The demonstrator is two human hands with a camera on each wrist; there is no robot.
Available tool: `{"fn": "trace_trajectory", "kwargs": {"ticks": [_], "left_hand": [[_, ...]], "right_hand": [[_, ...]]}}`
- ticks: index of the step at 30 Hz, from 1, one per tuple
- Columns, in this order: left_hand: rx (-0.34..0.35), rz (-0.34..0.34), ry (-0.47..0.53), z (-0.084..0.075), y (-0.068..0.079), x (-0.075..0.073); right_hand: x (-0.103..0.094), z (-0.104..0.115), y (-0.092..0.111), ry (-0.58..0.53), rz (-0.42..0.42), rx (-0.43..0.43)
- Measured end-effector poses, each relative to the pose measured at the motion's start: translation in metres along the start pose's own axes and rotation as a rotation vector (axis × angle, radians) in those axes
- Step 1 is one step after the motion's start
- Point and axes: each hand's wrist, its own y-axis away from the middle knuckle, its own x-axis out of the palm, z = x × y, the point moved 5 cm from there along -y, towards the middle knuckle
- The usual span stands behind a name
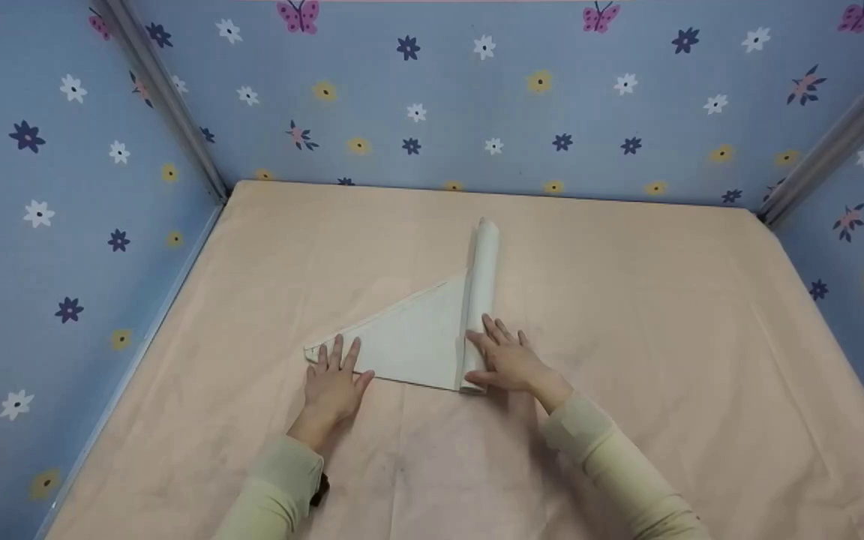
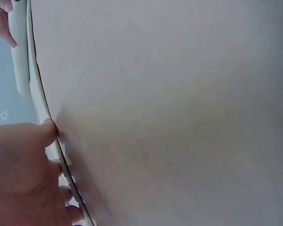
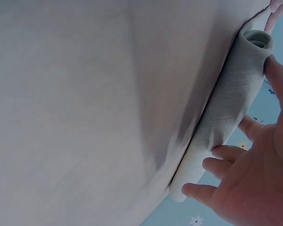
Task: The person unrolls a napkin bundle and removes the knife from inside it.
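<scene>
A pale off-white fabric cloth, partly rolled, is placed near the middle of a table covered with a peach-coloured sheet. Its flat portion is tapered toward the left; its right side is formed into a slender cylindrical roll, directed away from the person and extended beyond the far edge of the flat portion. In the right wrist view, layers wound inside the roll's near end are exposed. The narrow left end is touched by the left hand, whose fingers are spread, the thumb being placed at the near edge. The near half of the roll is touched by the right hand, its fingers spread along the roll and its thumb set near the end. Both forearms are covered by pale sleeves. The table is bordered by blue panels printed with flowers and butterflies.
</scene>
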Motion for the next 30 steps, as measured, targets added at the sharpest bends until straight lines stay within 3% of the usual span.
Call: {"fn": "trace_trajectory", "kwargs": {"ticks": [18, 30], "left_hand": [[-0.001, 0.007, -0.005, 0.0, 0.0, 0.0], [0.0, 0.002, -0.001, 0.001, -0.001, 0.001]], "right_hand": [[-0.003, -0.014, 0.012, -0.063, -0.011, -0.066], [-0.003, -0.012, 0.01, -0.079, -0.066, -0.108]]}}
